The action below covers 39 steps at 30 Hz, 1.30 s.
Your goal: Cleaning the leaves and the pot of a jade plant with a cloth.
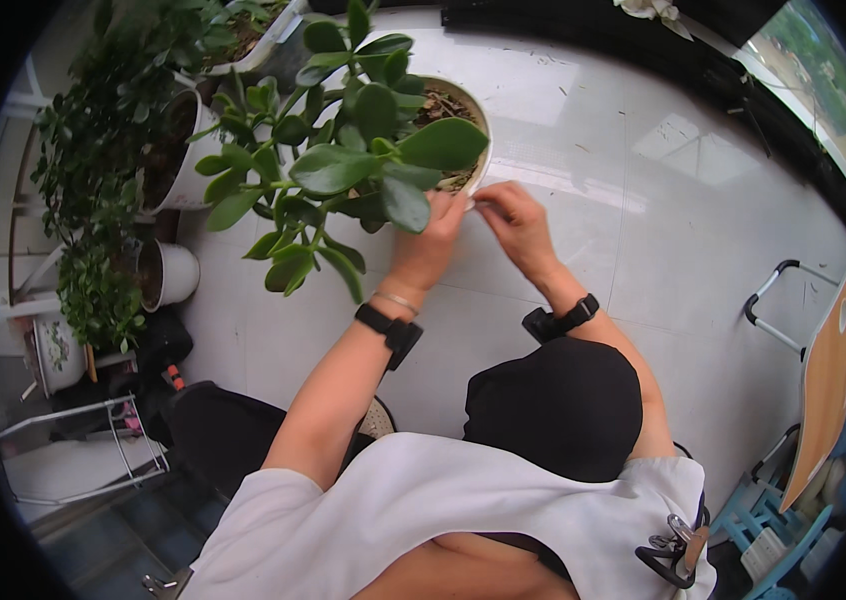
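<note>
A large green jade plant (335,170) with thick glossy leaves leans left out of a round white pot (487,135). Bits of dry brown litter lie on its soil (448,108). At the pot's near rim, my left hand (430,240) is closed, its fingertips partly behind a leaf. My right hand (520,228) pinches thumb against fingers just beside it, and the fingertips of both hands nearly meet. A tiny pale thing shows between them, too small to name. Both wrists wear black straps.
More leafy plants (93,170) stand along the left, with a white pot (181,275) lying tilted beside them. A metal-framed stand (128,440) is at lower left. On the right a wooden folding table (823,390) stands on edge near a light-blue chair (788,555). Pale tiles (583,150) cover the floor.
</note>
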Available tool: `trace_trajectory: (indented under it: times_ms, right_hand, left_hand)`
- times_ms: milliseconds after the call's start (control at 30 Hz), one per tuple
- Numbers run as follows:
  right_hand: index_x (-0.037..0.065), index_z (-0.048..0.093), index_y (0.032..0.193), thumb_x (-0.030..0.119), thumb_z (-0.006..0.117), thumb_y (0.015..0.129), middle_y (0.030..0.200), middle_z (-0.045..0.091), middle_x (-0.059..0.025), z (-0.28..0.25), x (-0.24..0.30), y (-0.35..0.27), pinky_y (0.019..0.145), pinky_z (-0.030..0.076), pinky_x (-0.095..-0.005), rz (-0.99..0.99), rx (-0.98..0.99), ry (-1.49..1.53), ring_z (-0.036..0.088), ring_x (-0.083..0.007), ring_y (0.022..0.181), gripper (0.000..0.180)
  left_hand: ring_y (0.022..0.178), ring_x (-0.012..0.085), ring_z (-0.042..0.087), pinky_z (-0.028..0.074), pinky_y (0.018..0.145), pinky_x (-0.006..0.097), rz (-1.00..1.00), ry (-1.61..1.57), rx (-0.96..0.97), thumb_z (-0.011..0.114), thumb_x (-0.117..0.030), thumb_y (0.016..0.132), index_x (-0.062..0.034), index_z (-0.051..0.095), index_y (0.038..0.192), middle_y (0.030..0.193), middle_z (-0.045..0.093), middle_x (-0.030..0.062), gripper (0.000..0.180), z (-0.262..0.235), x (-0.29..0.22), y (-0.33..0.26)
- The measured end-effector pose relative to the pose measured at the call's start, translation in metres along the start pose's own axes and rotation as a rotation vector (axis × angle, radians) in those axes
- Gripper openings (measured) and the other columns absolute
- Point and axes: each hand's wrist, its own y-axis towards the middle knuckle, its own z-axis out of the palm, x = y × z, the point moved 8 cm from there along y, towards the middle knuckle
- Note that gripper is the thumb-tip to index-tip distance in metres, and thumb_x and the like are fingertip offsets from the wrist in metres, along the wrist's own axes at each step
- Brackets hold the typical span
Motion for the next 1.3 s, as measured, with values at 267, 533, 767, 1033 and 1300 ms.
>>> trace_trajectory:
  times_ms: [267,533,767,1033,1300]
  right_hand:
    - [0.005,0.062,0.087,0.007,0.065,0.074,0.086,0.06,-0.009,-0.003,-0.015,-0.008,0.068,0.048,-0.0358,-0.064,-0.051,-0.191,0.058,-0.0294,0.077,0.014]
    - [0.001,0.062,0.099,0.012,0.058,0.085,0.081,0.063,-0.0107,-0.03,-0.059,0.037,0.061,0.046,-0.0307,0.22,-0.29,0.173,0.058,-0.0174,0.069,0.018]
    - [-0.002,0.058,0.113,0.012,0.059,0.088,0.098,0.065,-0.0059,0.006,-0.059,0.037,0.076,0.049,-0.0256,0.311,-0.32,0.525,0.059,-0.0106,0.088,0.028]
    - [-0.002,0.065,0.081,0.023,0.05,0.078,0.073,0.063,-0.0208,-0.002,-0.075,0.116,0.07,0.049,-0.0378,0.168,-0.195,0.091,0.061,-0.0348,0.073,0.03]
    - [0.0,0.061,0.105,0.02,0.042,0.086,0.093,0.063,-0.0239,0.016,-0.062,0.104,0.076,0.048,-0.0397,0.169,0.012,0.191,0.061,-0.0371,0.083,0.034]
  left_hand:
    - [0.074,0.0238,0.059,0.05,0.064,0.034,-0.049,0.125,0.038,0.066,0.001,0.075,-0.0094,0.065,0.105,0.081,0.058,0.0059,0.031,-0.02,0.027,-0.042]
    - [0.072,0.0249,0.058,0.049,0.057,0.035,-0.033,0.094,0.012,0.062,-0.004,0.08,-0.0115,0.059,0.104,0.079,0.052,0.0063,0.026,0.008,-0.012,0.014]
    - [0.072,0.0279,0.059,0.05,0.061,0.036,-0.094,0.088,0.075,0.064,-0.007,0.08,-0.0057,0.061,0.099,0.084,0.055,0.0088,0.019,0.011,-0.005,0.014]
    - [0.073,0.0342,0.06,0.05,0.062,0.042,-0.255,0.164,0.218,0.062,-0.014,0.082,-0.005,0.058,0.097,0.084,0.056,0.0133,0.018,0.058,-0.006,0.059]
    - [0.073,0.0337,0.06,0.049,0.06,0.043,-0.256,0.218,0.209,0.059,-0.015,0.084,-0.0046,0.055,0.097,0.085,0.055,0.0129,0.017,0.056,0.002,0.056]
